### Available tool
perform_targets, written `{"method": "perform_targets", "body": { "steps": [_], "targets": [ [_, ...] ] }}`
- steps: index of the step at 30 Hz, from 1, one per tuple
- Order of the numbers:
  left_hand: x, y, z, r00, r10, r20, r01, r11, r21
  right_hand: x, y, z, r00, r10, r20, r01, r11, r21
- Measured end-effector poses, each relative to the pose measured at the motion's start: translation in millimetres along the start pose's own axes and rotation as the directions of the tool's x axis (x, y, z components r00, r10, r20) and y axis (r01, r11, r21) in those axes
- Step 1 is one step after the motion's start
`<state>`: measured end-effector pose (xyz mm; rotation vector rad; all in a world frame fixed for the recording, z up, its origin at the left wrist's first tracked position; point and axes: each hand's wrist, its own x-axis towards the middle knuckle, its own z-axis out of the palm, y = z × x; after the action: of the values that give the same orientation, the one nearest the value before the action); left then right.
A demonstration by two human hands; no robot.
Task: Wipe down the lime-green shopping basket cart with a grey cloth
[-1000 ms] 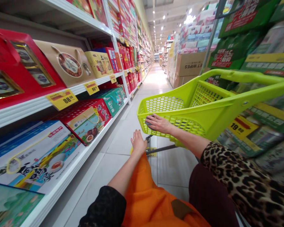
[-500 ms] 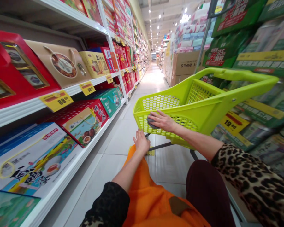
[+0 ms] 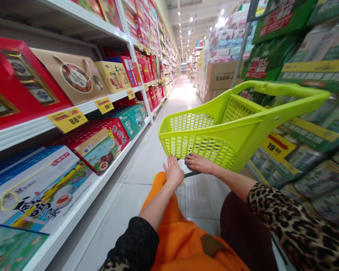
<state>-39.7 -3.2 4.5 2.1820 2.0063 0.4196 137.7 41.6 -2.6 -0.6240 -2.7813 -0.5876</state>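
My right hand (image 3: 199,163) lies low under the near bottom edge of the lime-green plastic shopping cart (image 3: 231,124), fingers curled round a dark grey thing, perhaps a cloth, that is mostly hidden. My left hand (image 3: 173,172) rests open, fingers spread, on the knee of my orange garment (image 3: 175,233), just left of the right hand. The cart stands tilted in the aisle, its basket empty as far as I can see, its handle bar (image 3: 288,92) up at the right.
Shelves (image 3: 73,113) on the left carry boxed gift sets with yellow price tags. Stacked green cartons (image 3: 305,71) and a cardboard box marked WIPES (image 3: 222,77) line the right. The tiled aisle floor (image 3: 183,98) runs far ahead.
My right hand dropped from the near face of the basket down to its bottom edge. The left hand shifted slightly right and forward on my knee.
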Motion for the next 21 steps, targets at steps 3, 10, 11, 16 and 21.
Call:
{"method": "perform_targets", "body": {
  "steps": [3, 10, 11, 16, 21],
  "targets": [
    [4, 7, 1.4, 1.0, 0.002, -0.018, -0.002, 1.0, -0.017, 5, 23, -38, 0.978, 0.105, -0.182, -0.111, 0.993, -0.024],
    [4, 26, 2.6, 0.998, 0.041, -0.038, -0.043, 0.999, -0.033, 2, 44, -50, 0.976, 0.14, -0.166, -0.148, 0.988, -0.039],
    [2, 27, 2.9, 0.998, 0.055, -0.036, -0.056, 0.998, -0.027, -4, 38, -39, 0.984, 0.129, -0.121, -0.134, 0.99, -0.038],
    [-8, 27, 7.8, 0.997, 0.076, -0.014, -0.076, 0.997, 0.026, -39, -1, 15, 0.996, 0.093, 0.014, -0.091, 0.993, -0.079],
    [-8, 31, 11.0, 0.997, 0.075, -0.002, -0.074, 0.993, 0.093, -49, 0, -7, 0.992, 0.114, -0.047, -0.119, 0.987, -0.11]
  ]
}}
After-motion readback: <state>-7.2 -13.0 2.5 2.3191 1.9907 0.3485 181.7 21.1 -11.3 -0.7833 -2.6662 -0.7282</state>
